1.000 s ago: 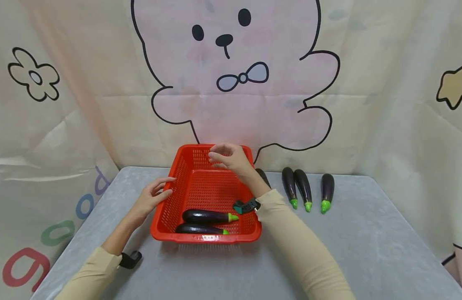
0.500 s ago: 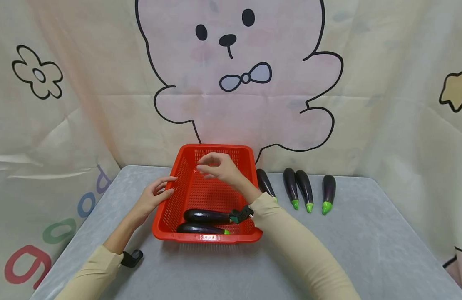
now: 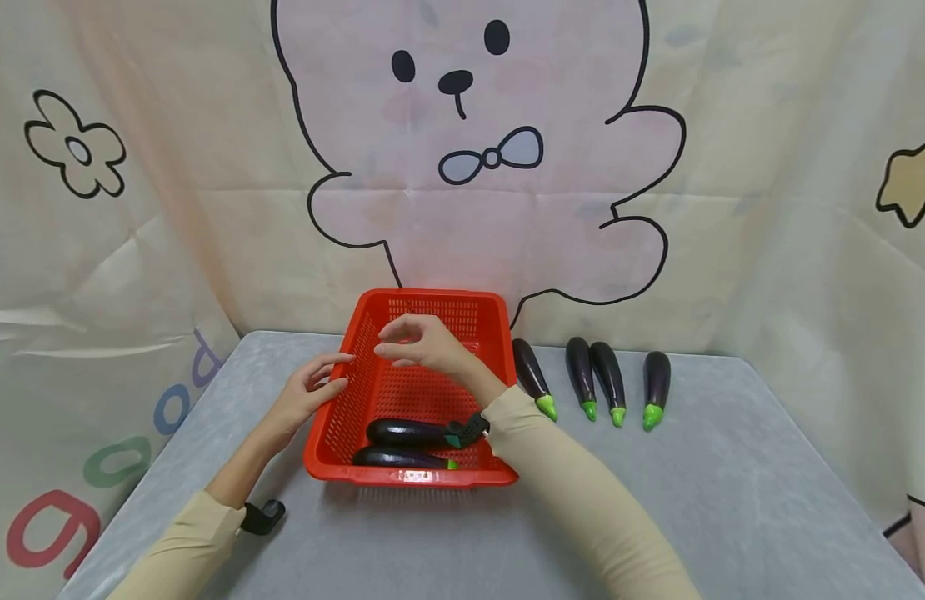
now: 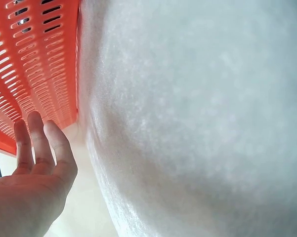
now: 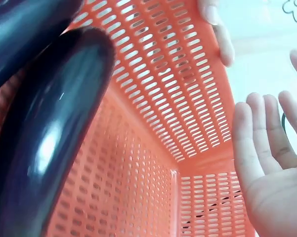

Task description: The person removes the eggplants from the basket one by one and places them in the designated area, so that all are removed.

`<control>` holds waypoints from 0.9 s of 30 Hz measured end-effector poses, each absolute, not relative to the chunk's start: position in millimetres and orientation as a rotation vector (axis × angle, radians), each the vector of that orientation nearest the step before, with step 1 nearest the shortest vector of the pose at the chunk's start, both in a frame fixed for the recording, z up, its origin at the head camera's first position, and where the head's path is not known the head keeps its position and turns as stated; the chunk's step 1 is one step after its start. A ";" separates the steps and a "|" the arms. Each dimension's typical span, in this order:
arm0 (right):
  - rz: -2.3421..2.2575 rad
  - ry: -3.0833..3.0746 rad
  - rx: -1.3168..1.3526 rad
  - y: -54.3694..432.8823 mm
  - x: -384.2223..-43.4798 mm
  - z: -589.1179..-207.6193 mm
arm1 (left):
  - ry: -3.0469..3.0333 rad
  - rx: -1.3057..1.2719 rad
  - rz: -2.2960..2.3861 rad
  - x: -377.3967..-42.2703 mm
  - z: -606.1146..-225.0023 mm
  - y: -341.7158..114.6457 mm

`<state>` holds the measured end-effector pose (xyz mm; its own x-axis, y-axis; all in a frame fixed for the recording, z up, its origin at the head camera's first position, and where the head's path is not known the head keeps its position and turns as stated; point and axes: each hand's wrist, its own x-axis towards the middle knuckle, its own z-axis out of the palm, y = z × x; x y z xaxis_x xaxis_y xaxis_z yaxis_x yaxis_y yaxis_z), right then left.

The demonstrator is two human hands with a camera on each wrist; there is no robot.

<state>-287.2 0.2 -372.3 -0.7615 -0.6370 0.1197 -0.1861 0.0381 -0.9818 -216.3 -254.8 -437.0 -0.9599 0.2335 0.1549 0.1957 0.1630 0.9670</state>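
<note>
A red plastic basket [image 3: 473, 477] with slotted walls sits on the table. Two dark eggplants lie in its near end, one eggplant [image 3: 406, 432] behind the other eggplant [image 3: 395, 457]. My left hand [image 3: 301, 393] rests at the basket's left rim, a couple of its fingertips over the edge; in the left wrist view its other fingers extend along the outer wall. Above the basket, my right hand [image 3: 425, 343] hovers with nothing in it, fingers loosely bent and thumb apart. In the right wrist view that palm [image 5: 281, 197] shows bare. The right wrist strap overlaps the rear eggplant's green stem end.
Right of the basket, several more eggplants lie on the grey table [image 3: 702, 483]: one eggplant [image 3: 532, 372] close by the basket wall, a pair [image 3: 593, 373] side by side, and a lone eggplant [image 3: 657, 383] farther right. A printed cloth backdrop [image 3: 230, 208] rises behind the table.
My right hand has moved left and a little nearer over the basket, uncovering the eggplant beside the basket wall. The left hand stays at the rim.
</note>
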 end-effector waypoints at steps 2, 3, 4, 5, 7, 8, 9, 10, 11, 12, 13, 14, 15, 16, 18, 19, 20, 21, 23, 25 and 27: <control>-1.773 1.941 -0.820 -2.3 -288.4 -373.8 | 2.375 0.435 1.966 -215.6 -436.8 -254.9; -1.765 1.934 -0.816 -3.4 -289.4 -375.2 | 2.377 0.434 1.966 -215.0 -436.6 -255.0; -1.755 1.926 -0.810 -4.3 -290.1 -376.2 | 2.379 0.431 1.965 -214.7 -436.5 -254.9; -1.744 1.923 -0.799 -5.0 -290.7 -377.8 | 2.380 0.430 1.965 -214.6 -436.5 -254.8; -1.718 1.926 -0.771 -5.2 -292.8 -382.2 | 2.382 0.431 1.964 -214.4 -436.4 -254.4; -1.702 1.936 -0.753 -4.9 -293.9 -384.9 | 2.381 0.431 1.963 -214.5 -436.4 -254.2; -1.690 1.941 -0.736 -4.3 -294.8 -387.2 | 2.381 0.431 1.962 -214.7 -436.5 -254.0; -1.682 1.942 -0.718 -3.4 -295.8 -389.8 | 2.381 0.430 1.960 -215.0 -436.6 -253.9; -1.673 1.949 -0.702 -2.3 -297.0 -392.9 | 2.380 0.430 1.960 -215.3 -436.7 -253.9; -1.662 1.952 -0.689 -1.0 -297.9 -395.5 | 2.380 0.431 1.962 -215.4 -436.8 -254.0; -1.655 1.953 -0.676 0.0 -298.7 -398.2 | 2.381 0.431 1.965 -215.4 -437.0 -254.3; -1.647 1.950 -0.668 1.0 -299.3 -400.9 | 2.383 0.431 1.966 -215.2 -437.1 -254.5; -1.639 1.945 -0.665 2.1 -299.8 -403.2 | 2.384 0.432 1.968 -215.3 -437.3 -254.9; -1.633 1.941 -0.661 3.1 -300.1 -405.4 | 2.387 0.434 1.970 -215.0 -437.3 -255.1; -1.633 1.920 -0.648 4.7 -300.5 -409.4 | 2.392 0.443 1.971 -215.1 -437.6 -255.6; -1.636 1.909 -0.639 5.2 -300.6 -411.5 | 2.394 0.445 1.971 -215.1 -437.6 -255.7; -1.638 1.893 -0.632 5.9 -300.5 -413.3 | 2.397 0.444 1.969 -215.3 -437.8 -255.7; -1.639 1.876 -0.622 6.5 -300.2 -415.0 | 2.398 0.446 1.967 -215.7 -438.2 -255.7; -1.651 1.832 -0.595 7.0 -299.6 -418.5 | 2.398 0.439 1.965 -216.3 -439.0 -255.8; -1.660 1.793 -0.581 7.3 -298.8 -421.9 | 2.391 0.429 1.965 -216.5 -439.6 -255.7; -1.666 1.766 -0.576 7.0 -298.4 -424.4 | 2.384 0.427 1.965 -216.9 -439.6 -255.7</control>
